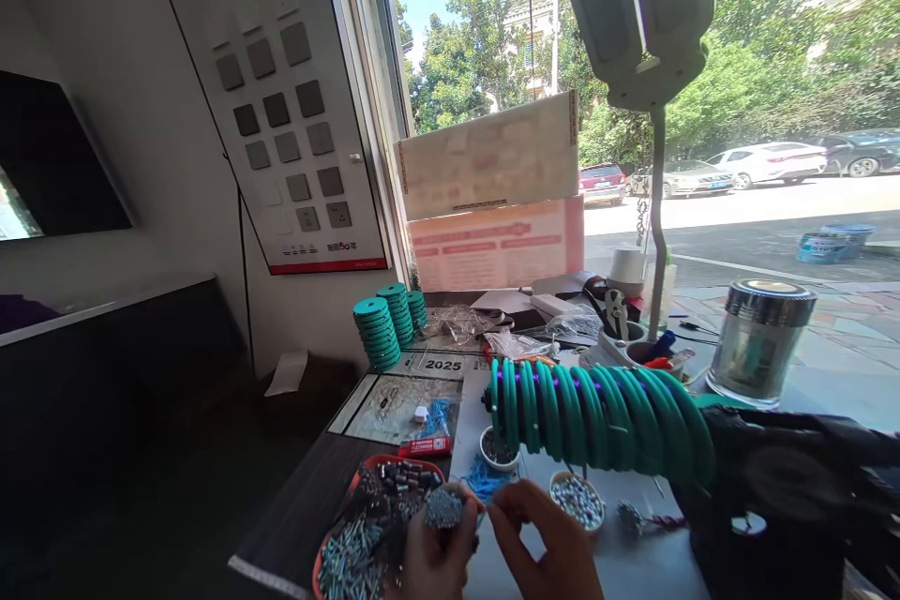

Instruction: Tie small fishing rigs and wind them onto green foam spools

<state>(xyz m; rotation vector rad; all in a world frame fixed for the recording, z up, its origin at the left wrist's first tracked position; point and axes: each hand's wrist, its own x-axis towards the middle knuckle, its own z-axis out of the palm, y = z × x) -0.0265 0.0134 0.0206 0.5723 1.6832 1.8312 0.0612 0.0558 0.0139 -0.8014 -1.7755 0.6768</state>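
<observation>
head view, my left hand [437, 551] gripping a round grey metallic-looking piece [443, 508], right hand [545, 539] narrowly pinched, holding what i can't tell

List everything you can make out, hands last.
Tray: 1, orange, desk front
Metal parts: many, silvery, in tray
Studded piece: 1, grey, front centre
Bowls: 2, pale, mid-desk
Strands: 2 bunches, blue, desk
Disc stacks: 3, green, back left
Rings: one row, green, right
Jar: 1, clear, desk right
Lamp: 1, grey, top right
Boards: 2, cream and pink, desk back
Smaller clutter: uncounted, mixed, desk back
Switch panel: 1, white, upper left
Screen: 1, black, far left
Cars: 4, mixed, outside
Left hand: 1, bare, holding studded piece
Right hand: 1, bare, beside it
</observation>
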